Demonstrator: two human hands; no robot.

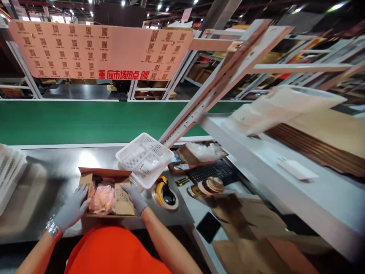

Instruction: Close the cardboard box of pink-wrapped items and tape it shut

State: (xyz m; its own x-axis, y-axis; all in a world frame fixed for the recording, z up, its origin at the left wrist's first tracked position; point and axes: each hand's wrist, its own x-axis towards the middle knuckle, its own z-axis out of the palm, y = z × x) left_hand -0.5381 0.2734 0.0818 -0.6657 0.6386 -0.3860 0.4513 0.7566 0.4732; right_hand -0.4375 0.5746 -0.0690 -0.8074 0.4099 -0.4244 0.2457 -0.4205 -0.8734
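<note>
Head view, one frame. Open cardboard box sat on the steel desk, near edge, left of centre. Inside it lay clear bags of pinkish goods, filling the space between the two hands.

Left hand, grey glove, watch at the wrist: rested on the left side of the box, fingers spread wide and laid over the left flap, tips touching the edge of the bags. No closed grip on anything.

Right hand, grey glove: lay on the right flap of the box, fingers extended and loosely apart, pressing flat on the cardboard; nothing clasped. The bags lay just left of these fingers.

White perforated plastic basket sat tilted just beyond the far right corner of the box, above the right hand; whether it touched the glove could not be told. Yellow-and-black tape dispenser lay on the desk just right of the right hand. A black keyboard lay farther right, with tape rolls near it. Green conveyor belt ran along the far side of the desk. Stack of white baskets at the far left edge.
</note>
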